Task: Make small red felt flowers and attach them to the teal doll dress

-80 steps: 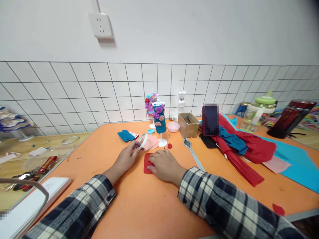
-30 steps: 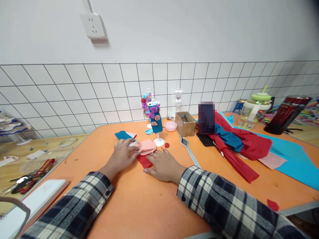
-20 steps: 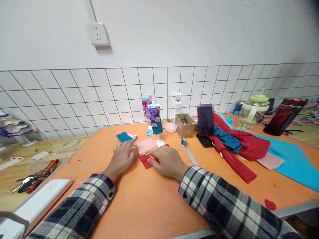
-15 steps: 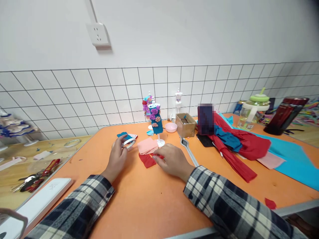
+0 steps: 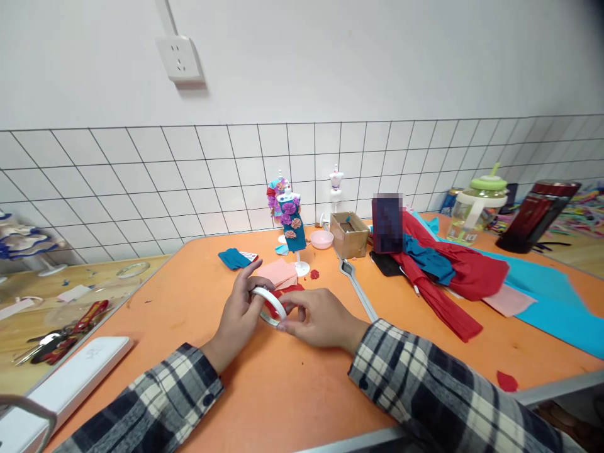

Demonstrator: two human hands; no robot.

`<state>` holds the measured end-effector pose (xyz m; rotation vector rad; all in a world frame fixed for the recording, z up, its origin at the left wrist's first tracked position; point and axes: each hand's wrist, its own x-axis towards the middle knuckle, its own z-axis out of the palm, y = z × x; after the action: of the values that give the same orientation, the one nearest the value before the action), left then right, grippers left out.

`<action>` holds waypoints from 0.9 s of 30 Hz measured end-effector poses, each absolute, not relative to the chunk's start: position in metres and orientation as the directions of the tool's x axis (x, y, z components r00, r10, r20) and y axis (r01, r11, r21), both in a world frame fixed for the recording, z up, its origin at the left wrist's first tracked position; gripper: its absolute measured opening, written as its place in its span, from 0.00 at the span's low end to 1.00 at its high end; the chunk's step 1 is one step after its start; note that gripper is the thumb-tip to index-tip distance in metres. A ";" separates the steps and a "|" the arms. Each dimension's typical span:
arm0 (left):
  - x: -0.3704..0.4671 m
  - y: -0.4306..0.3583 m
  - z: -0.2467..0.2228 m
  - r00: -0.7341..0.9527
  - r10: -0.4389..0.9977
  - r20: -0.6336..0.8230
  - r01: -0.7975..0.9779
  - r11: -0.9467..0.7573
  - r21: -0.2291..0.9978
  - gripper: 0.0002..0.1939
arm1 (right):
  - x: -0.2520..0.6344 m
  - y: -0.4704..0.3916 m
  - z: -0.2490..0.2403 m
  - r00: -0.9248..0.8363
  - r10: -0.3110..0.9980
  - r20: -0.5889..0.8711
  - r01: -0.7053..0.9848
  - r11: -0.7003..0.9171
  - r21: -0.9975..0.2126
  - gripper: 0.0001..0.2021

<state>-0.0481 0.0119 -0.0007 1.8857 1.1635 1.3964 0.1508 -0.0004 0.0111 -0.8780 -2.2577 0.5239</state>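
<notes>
My left hand (image 5: 240, 314) grips a roll of white tape (image 5: 276, 304), tilted up so its ring faces sideways. At the roll's right edge my right hand (image 5: 325, 318) is closed, thumb and fingers pinching there. Partly hidden behind the roll lies red crepe paper (image 5: 290, 290). Just beyond are stacked pink paper pieces (image 5: 277, 272) and a small red paper flower (image 5: 314, 274). A little mannequin in a teal paper dress (image 5: 293, 233) with purple and pink flowers stands behind them on a white base.
Behind stand a second decorated mannequin (image 5: 272, 201), a bare white mannequin (image 5: 336, 182), a pink bowl (image 5: 321, 239) and a cardboard box (image 5: 349, 236). Grey scissors or tongs (image 5: 358, 290), a phone (image 5: 387, 223), red fabric-like paper (image 5: 472, 270), a jug (image 5: 476, 211) and a dark red flask (image 5: 538, 217) occupy the right.
My left hand has brought the tape roll right and nearer. My right hand has let go of the small red flower, now lying by the mannequin's base, and closed on the roll's edge.
</notes>
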 end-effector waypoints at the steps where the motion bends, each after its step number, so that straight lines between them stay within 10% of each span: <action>1: -0.048 0.012 -0.002 0.103 0.859 0.502 0.349 -0.504 0.790 0.28 | 0.150 -0.001 0.011 -0.560 0.711 0.425 0.453 0.692 -0.562 0.12; 17: -0.056 0.006 -0.001 0.338 0.835 0.434 0.110 -0.493 0.863 0.17 | 0.151 0.020 -0.001 -0.198 0.798 0.570 0.265 0.603 -0.752 0.13; 27: -0.050 0.005 0.009 0.488 0.739 0.464 0.708 -0.646 0.285 0.14 | 0.146 0.014 0.001 -0.186 0.856 0.483 0.137 0.509 -0.850 0.14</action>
<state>-0.0496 0.0048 0.0090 2.6617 1.2955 0.8722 0.1456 0.0135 0.0010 -0.8592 -1.6505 0.8152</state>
